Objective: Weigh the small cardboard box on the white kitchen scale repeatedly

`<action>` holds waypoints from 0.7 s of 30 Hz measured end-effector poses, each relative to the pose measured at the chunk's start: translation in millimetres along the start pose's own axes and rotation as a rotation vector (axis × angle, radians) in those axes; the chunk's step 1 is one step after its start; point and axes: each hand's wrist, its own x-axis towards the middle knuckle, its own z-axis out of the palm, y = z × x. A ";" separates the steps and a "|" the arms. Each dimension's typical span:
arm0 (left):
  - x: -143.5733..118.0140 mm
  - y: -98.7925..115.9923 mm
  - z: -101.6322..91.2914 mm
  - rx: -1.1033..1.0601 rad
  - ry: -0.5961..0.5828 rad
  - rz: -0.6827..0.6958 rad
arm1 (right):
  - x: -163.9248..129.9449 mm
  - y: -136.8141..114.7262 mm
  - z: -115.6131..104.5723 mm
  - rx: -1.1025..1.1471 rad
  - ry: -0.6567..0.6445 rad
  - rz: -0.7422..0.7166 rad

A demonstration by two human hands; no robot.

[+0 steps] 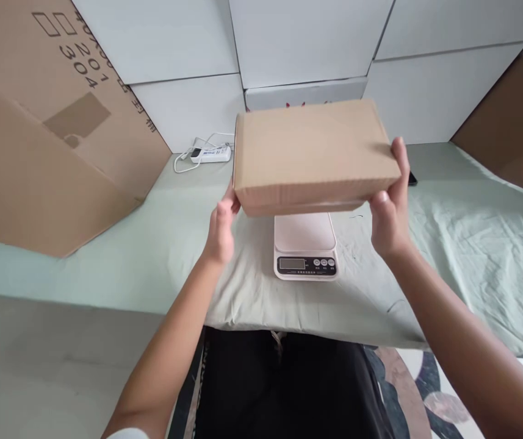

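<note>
Trousers (284, 390), dark, were closest to the person, short of both hands. Left hand (223, 230): thumb up, fingers tucked round the box's left end. Right hand (390, 214): thumb on the near lower corner, fingers up the right end. Both were full, one cardboard box (311, 146) gripped between them, so neither was nearer. Long axis ran crosswise, hand to hand. Key relation: box sat over the back of the scale (306, 235), whose front showed below and between the hands. Box looked raised; couldn't tell the gap to the scale. Box shut, contents hidden. Pale green cloth (174, 262) spread beneath the hands. Just past the right hand, a small dark item (412, 179) peeked out, unidentified. Beyond the left hand, apparently a power strip (213, 154) with white cord (182, 163). Large carton (27, 152), marked 201 and 304, well left of the left hand; another carton (508, 103) far right of the right. Couldn't see inside either. White panels (307, 42) stood farthest, past both hands.
</note>
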 end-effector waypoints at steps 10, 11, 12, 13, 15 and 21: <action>-49.3 -12.4 6.6 -0.003 -0.059 -0.077 | -63.3 0.2 -1.5 0.016 0.027 0.036; -50.5 -10.9 7.6 0.000 -0.060 -0.090 | -62.8 -0.9 -2.1 0.009 0.028 0.040; -52.4 -9.6 8.7 0.004 -0.059 -0.103 | -62.4 -2.3 -2.6 0.002 0.030 0.048; -54.7 -8.4 9.9 0.010 -0.056 -0.113 | -62.4 -3.6 -2.9 -0.004 0.033 0.055; -58.9 -7.2 12.1 0.018 -0.045 -0.127 | -63.1 -5.3 -3.5 -0.008 0.042 0.059; -58.6 -12.1 8.3 0.017 -0.019 -0.124 | -65.6 2.0 -8.1 0.003 0.072 0.058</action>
